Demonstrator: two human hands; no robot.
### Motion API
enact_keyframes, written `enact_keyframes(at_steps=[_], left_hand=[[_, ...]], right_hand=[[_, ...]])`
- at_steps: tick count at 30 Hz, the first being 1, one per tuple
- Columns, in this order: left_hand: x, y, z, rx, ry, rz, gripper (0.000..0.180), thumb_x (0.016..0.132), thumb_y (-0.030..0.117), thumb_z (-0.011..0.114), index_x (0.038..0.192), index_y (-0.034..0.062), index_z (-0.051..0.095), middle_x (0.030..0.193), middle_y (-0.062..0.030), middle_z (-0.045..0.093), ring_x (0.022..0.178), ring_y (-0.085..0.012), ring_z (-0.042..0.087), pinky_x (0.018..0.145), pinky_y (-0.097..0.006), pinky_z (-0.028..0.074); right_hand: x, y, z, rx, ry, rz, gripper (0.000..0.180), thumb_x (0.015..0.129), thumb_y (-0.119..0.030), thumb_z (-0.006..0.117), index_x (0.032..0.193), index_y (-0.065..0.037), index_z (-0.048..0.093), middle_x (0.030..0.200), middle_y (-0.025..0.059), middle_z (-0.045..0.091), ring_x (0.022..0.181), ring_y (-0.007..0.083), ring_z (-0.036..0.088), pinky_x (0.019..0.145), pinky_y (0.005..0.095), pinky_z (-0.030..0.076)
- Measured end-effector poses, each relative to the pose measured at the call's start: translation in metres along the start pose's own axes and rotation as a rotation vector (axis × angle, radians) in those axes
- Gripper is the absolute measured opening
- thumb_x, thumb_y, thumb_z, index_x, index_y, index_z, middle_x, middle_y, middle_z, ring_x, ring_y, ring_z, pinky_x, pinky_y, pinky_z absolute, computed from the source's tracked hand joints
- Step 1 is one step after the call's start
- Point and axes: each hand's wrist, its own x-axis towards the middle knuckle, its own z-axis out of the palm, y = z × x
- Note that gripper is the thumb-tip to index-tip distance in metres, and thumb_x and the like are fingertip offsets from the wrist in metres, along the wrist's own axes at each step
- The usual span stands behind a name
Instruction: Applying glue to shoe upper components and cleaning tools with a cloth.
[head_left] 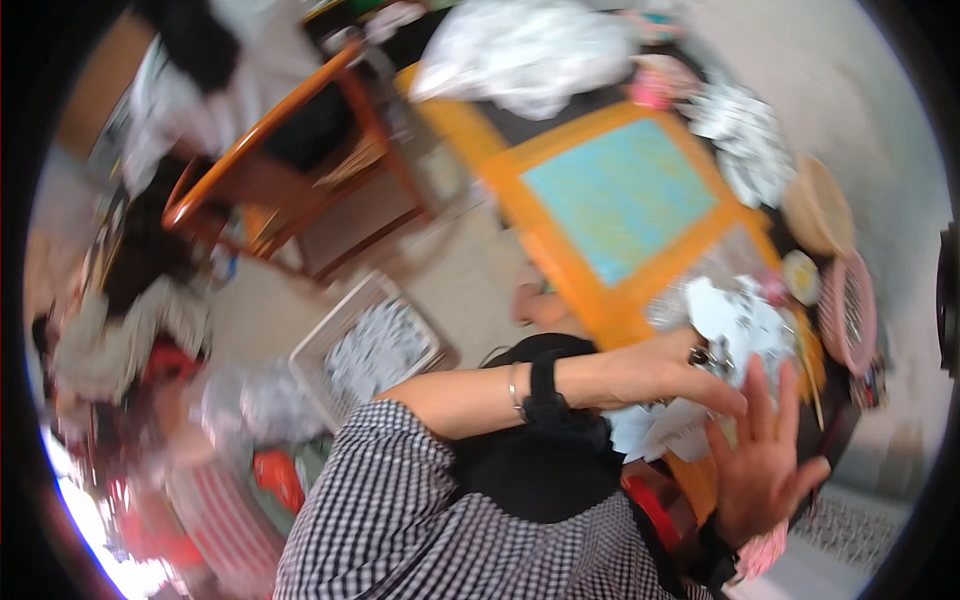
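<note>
My left hand [685, 378] reaches over the table's near right part, a bracelet and a black band at its wrist. One finger stretches toward my right hand; the others are blurred or hidden, so its grip is unclear. Small dark shiny pieces [712, 356] show beside its fingers. My right hand [757, 470] is raised, palm showing and fingers spread, holding nothing. Beyond the hands lies a loose heap of white papers or cards [740, 318]. More white sheets [660, 430] lie partly beneath my left forearm.
A blue-green mat [620, 200] lies on the orange table [520, 190]. Baskets, one tan [818, 208] and one pink [848, 312], stand along the right. A white crate [330, 335] of pale pieces sits on the floor, near a wooden chair [300, 110]. Another person [250, 50] is behind it.
</note>
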Motion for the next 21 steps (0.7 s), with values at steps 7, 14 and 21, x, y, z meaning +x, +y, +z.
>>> enact_keyframes(at_steps=[7, 14, 21], left_hand=[[-0.142, -0.012, -0.050, -0.066, 0.302, 0.342, 0.080, 0.075, 0.007, 0.079, 0.143, 0.0008, 0.037, 0.130, -0.0056, 0.054, 0.118, -0.0134, 0.049, 0.096, -0.028, 0.044], [-0.258, -0.081, -0.112, -0.389, 0.867, 0.411, 0.058, 0.077, -0.006, 0.066, 0.132, -0.0007, 0.048, 0.117, -0.0083, 0.062, 0.106, -0.0154, 0.061, 0.090, -0.030, 0.050], [-0.325, -0.169, -0.169, -0.467, 1.063, 0.436, 0.058, 0.082, -0.004, 0.062, 0.137, 0.0009, 0.041, 0.127, -0.0095, 0.055, 0.116, -0.0209, 0.056, 0.094, -0.035, 0.050]], right_hand=[[0.051, 0.067, 0.078, -0.176, -0.187, 0.368, 0.118, 0.078, -0.073, 0.059, 0.155, -0.009, -0.004, 0.160, 0.0239, 0.006, 0.149, 0.0321, 0.012, 0.115, 0.0523, 0.024], [0.099, 0.213, 0.120, -0.374, -0.578, 0.680, 0.094, 0.092, -0.054, 0.056, 0.155, -0.004, 0.007, 0.159, 0.0196, 0.018, 0.148, 0.0272, 0.016, 0.117, 0.0445, 0.015], [0.095, 0.345, 0.121, -0.504, -0.716, 0.843, 0.077, 0.100, -0.040, 0.052, 0.154, -0.003, 0.011, 0.158, 0.0168, 0.021, 0.145, 0.0222, 0.020, 0.115, 0.0346, 0.018]])
